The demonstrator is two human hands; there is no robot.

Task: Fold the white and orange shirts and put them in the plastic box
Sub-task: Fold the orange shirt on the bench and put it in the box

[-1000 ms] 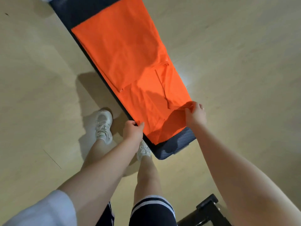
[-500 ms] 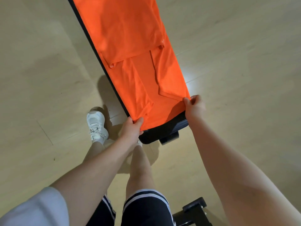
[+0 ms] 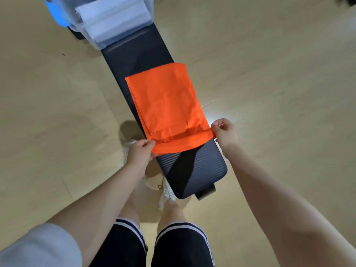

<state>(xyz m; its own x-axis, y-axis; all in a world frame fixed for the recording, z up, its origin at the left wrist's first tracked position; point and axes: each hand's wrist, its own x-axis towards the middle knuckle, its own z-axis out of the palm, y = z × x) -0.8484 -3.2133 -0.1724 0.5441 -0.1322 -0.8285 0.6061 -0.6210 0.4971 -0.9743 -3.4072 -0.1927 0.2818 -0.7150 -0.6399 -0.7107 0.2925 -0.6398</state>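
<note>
the bright orange cotton shirt [image 3: 163, 102] is lying flat along the dark padded bench [image 3: 192, 170], already narrowed into a long strip. the left hand [image 3: 139, 154] is pinching the near left corner of the hem and the right hand [image 3: 224, 132] is pinching the near right corner, fingers curled tight on the cloth, lifting that edge a bit off the bench. fabric looks thin, soft and light, so it's probably going to sag in the middle unless both corners get carried evenly. the clear plastic box [image 3: 115, 20] is sitting at the far end of the bench with something white and folded [image 3: 113, 15] inside, likely the white shirt.
</note>
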